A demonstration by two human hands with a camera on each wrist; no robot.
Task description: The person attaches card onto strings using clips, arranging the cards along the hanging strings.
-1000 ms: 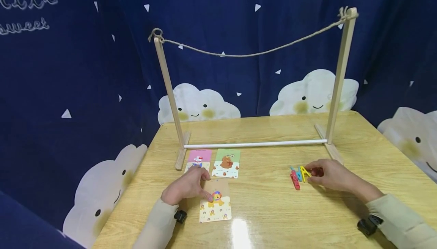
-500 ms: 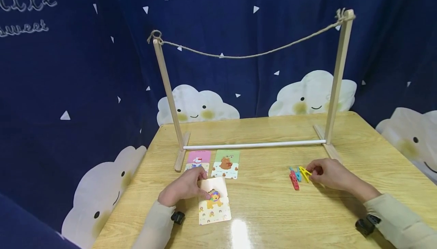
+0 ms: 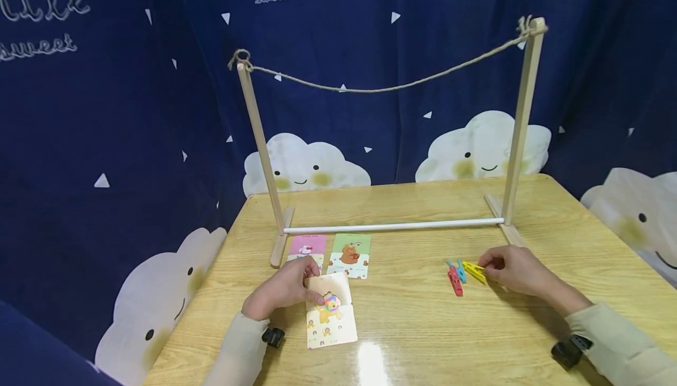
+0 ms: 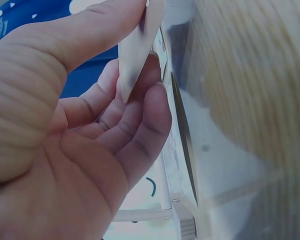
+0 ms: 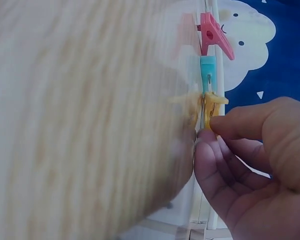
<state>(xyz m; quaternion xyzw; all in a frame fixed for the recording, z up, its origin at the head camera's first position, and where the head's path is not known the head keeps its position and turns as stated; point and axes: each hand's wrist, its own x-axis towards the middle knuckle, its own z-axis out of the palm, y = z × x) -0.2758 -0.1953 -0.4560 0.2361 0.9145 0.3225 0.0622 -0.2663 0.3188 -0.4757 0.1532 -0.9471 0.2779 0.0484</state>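
My left hand (image 3: 285,287) pinches the left edge of a lion card (image 3: 334,322) between thumb and fingers. The card's far end tilts up off the table, and its near end stays low. In the left wrist view the card (image 4: 140,55) shows almost edge-on between thumb and fingers. On the right, my right hand (image 3: 515,269) pinches the end of a yellow clothespin (image 3: 474,272) low over the table. Beside it lie a blue clothespin (image 3: 462,271) and a red clothespin (image 3: 455,282). The right wrist view shows thumb and fingertips on the yellow clothespin (image 5: 211,105).
A pink card (image 3: 308,245), partly behind my left hand, and a green bear card (image 3: 350,255) lie on the wooden table (image 3: 407,304). Behind them stands a wooden frame with two posts (image 3: 523,121), a white bar (image 3: 391,226) and a sagging rope (image 3: 370,90).
The lion card's far end has risen off the table in my left hand. My right hand has taken hold of the yellow clothespin and turned it, its two legs now closer together.
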